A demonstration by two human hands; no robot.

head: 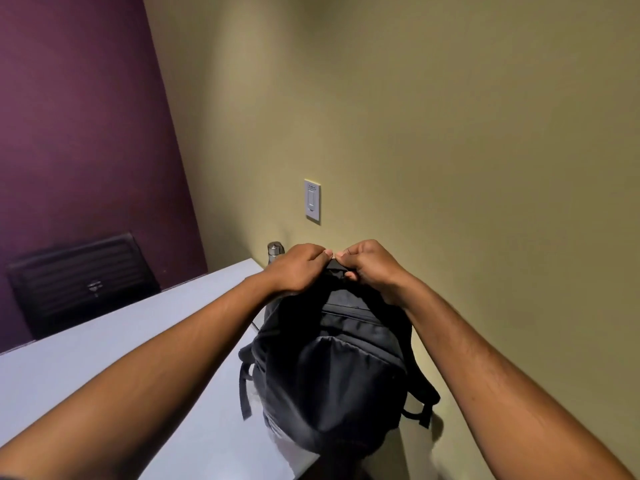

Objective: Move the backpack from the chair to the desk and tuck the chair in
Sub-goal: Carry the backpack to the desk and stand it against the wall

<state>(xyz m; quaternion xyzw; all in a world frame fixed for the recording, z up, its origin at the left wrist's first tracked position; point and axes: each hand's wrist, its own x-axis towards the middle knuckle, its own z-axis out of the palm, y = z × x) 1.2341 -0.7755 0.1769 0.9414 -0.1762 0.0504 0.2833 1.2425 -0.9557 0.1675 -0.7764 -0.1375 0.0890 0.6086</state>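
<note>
A black backpack (pixel 332 372) hangs upright at the right end of the white desk (pixel 114 348), close to the yellow wall, its lower part over the desk's edge. Both hands grip its top handle side by side: my left hand (pixel 298 268) on the left of the handle, my right hand (pixel 370 268) on the right. Straps dangle on both sides of the bag. Whether the bag's base rests on the desk is hidden. A black mesh chair back (pixel 83 278) shows beyond the far side of the desk, against the purple wall.
A metal bottle top (pixel 275 251) pokes up behind my left hand at the desk's far corner. A light switch plate (pixel 312 201) is on the yellow wall above the hands. The yellow wall runs close along the right.
</note>
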